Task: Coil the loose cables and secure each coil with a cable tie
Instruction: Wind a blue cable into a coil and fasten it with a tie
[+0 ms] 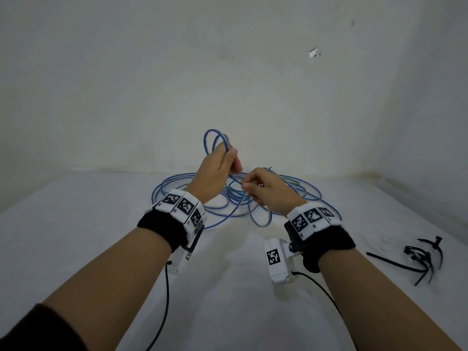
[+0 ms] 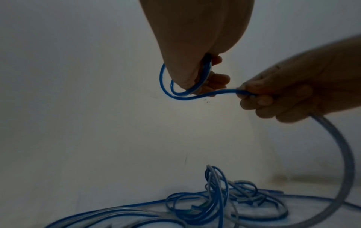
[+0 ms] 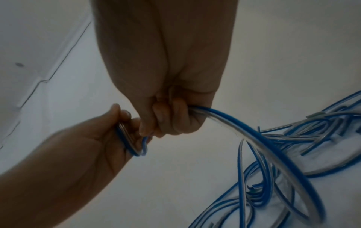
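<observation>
The white table (image 1: 228,287) met a scuffed white wall (image 1: 177,72) (cable ties (image 1: 420,259) lay at right). The left hand (image 1: 215,173) clasped coiled blue cable (image 1: 215,140); the right hand (image 1: 268,188) pinched its trailing length.

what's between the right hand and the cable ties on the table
Nothing visible. The right hand grips the blue cable beside the left hand, which holds the coil. The cable ties lie to its right on bare table, clear of the tangle.

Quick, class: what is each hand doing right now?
Left hand: closed round a small coil of the blue cable.
Right hand: closed, pinching the same cable's loose run.
</observation>
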### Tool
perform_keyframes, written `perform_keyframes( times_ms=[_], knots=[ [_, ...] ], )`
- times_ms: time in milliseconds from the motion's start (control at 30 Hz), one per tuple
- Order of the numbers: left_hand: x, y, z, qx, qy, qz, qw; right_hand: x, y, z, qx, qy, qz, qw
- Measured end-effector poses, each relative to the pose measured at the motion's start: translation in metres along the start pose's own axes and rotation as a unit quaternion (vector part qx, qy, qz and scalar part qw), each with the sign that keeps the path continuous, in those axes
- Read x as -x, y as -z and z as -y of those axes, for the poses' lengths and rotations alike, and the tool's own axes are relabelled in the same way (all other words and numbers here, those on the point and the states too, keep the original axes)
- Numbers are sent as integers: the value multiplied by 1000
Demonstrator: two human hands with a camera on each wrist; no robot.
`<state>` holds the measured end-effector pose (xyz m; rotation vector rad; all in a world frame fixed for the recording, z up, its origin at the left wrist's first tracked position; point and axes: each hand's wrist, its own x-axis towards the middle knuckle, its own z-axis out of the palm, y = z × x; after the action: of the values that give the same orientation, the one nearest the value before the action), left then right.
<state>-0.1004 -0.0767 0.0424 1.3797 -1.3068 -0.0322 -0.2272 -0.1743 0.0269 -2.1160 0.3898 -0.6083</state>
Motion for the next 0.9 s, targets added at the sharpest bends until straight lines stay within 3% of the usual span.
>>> perform_keyframes(
  times_ms=[133,267,333,433,533,600,700,800,900],
  knots=[
    [6,4,9,-125,-12,74,989,0,6,4,-28,-1,4,1000],
    [10,4,11,-230,3,151,961,1,9,6,43,30,-22,998],
    [10,2,10,-286,15,153,946,3,9,8,90,59,-42,993],
    [8,0,7,-291,65,122,947,4,9,9,207,113,-57,970],
    [5,4,10,-227,137,105,958,4,13,3,340,168,-101,920],
    [4,4,9,-99,200,117,968,4,17,-2,405,209,-171,874],
    [8,3,1,29,279,184,942,2,15,-4,469,256,-246,809],
    [11,5,-5,93,276,235,927,-2,13,-5,447,260,-261,815],
    [13,8,-6,148,260,252,921,-3,11,-9,346,236,-239,876]
  ],
)
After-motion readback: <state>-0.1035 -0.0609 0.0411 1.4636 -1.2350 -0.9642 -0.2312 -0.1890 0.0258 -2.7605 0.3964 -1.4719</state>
